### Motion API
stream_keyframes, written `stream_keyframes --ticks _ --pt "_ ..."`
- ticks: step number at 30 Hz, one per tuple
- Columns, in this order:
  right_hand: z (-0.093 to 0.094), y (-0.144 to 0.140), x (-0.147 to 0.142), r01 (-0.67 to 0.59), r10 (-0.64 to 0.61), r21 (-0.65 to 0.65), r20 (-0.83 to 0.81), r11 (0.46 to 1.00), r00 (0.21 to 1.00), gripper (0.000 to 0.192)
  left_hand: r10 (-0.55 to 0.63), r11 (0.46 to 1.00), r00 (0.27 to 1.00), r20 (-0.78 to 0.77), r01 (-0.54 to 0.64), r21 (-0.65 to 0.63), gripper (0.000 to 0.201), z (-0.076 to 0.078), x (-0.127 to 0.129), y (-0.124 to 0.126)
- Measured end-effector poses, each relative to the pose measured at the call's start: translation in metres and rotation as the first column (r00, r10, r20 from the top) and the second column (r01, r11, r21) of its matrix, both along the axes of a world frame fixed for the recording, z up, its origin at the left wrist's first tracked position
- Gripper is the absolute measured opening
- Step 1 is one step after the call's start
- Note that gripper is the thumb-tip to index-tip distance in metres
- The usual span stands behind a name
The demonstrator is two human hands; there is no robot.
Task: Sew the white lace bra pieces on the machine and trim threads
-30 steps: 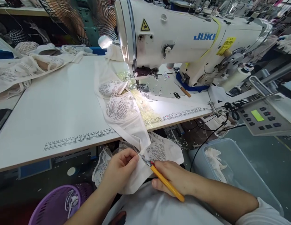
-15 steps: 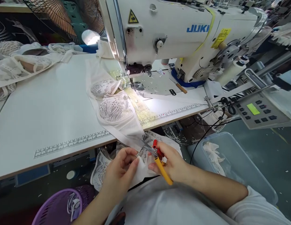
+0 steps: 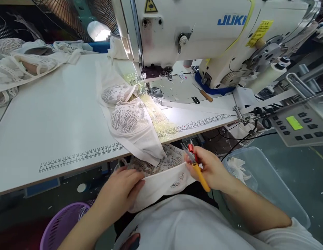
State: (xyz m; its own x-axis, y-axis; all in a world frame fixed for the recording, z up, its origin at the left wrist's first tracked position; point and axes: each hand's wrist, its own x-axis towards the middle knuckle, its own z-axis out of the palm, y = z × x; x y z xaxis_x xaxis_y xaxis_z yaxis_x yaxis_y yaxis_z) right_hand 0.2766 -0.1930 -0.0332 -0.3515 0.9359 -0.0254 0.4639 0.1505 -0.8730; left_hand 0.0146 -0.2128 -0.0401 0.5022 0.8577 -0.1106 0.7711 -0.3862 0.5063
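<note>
Head cam, looking down: left hand (image 3: 119,189) has its fingers curled over and pinching one end of a white lace bra band (image 3: 163,180), right hand (image 3: 210,170) pinches the other end while also wrapped around an orange-handled snipper (image 3: 200,175) with a red bit near the tip. So the band is pulled flat between both hands, just below the table edge (image 3: 80,161). It's creamy white, plain along the edge, leafy lace behind. More of the same lace pieces (image 3: 127,118) trail up the table to the sewing machine (image 3: 203,31).
</note>
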Motion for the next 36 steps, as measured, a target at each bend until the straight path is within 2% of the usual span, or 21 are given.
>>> stream_keyframes --ticks 3,6,8,10,12,13,16,19,23,27,32,36 --pt "-0.005 0.004 0.013 0.090 -0.098 0.074 0.117 0.993 0.988 0.012 -0.025 1.000 0.997 -0.072 0.026 0.006 0.026 -0.002 -0.005 0.004" --pt "-0.006 0.005 0.008 0.157 -0.183 0.148 0.188 0.976 0.965 0.019 -0.080 0.997 0.987 -0.138 0.082 0.008 0.030 0.003 0.007 0.006" --pt "-0.004 0.003 -0.004 0.089 -0.103 0.106 0.143 0.990 0.984 0.025 -0.113 0.993 0.977 -0.179 0.118 0.017 0.030 0.009 0.020 0.008" --pt "-0.004 0.000 -0.020 -0.110 0.108 0.013 0.080 0.994 0.991 0.025 -0.134 0.989 0.973 -0.188 0.145 0.043 0.027 0.014 0.031 0.008" --pt "-0.006 -0.003 -0.033 -0.289 0.292 -0.049 0.071 0.956 0.954 0.020 -0.159 0.984 0.971 -0.180 0.171 0.058 0.024 0.016 0.038 0.007" --pt "-0.008 -0.004 -0.038 -0.335 0.340 -0.063 0.084 0.940 0.937 0.019 -0.169 0.982 0.971 -0.171 0.181 0.057 0.023 0.016 0.038 0.006" --pt "-0.015 -0.006 -0.041 -0.339 0.343 -0.062 0.074 0.939 0.936 0.020 -0.210 0.974 0.969 -0.130 0.218 0.053 0.023 0.013 0.029 0.004" --pt "-0.019 -0.006 -0.033 -0.318 0.319 -0.088 -0.009 0.944 0.948 0.022 -0.225 0.971 0.968 -0.111 0.232 0.058 0.029 0.009 0.008 0.003" --pt "-0.021 -0.006 -0.024 -0.295 0.291 -0.067 -0.070 0.953 0.954 0.023 -0.162 0.986 0.984 -0.067 0.165 0.038 0.029 0.011 -0.021 0.000" --pt "-0.022 -0.006 -0.020 -0.290 0.287 -0.056 -0.059 0.955 0.956 0.025 -0.004 1.000 1.000 0.002 0.004 0.020 0.023 0.017 -0.037 -0.007" --pt "-0.023 -0.007 -0.016 -0.277 0.275 -0.108 -0.036 0.955 0.961 0.022 0.170 0.982 0.975 0.145 -0.156 -0.108 0.021 0.019 -0.046 -0.009" --pt "-0.023 -0.010 -0.012 -0.268 0.274 -0.145 0.018 0.952 0.962 0.014 0.262 0.962 0.945 0.195 -0.242 -0.124 0.014 0.016 -0.044 -0.007"
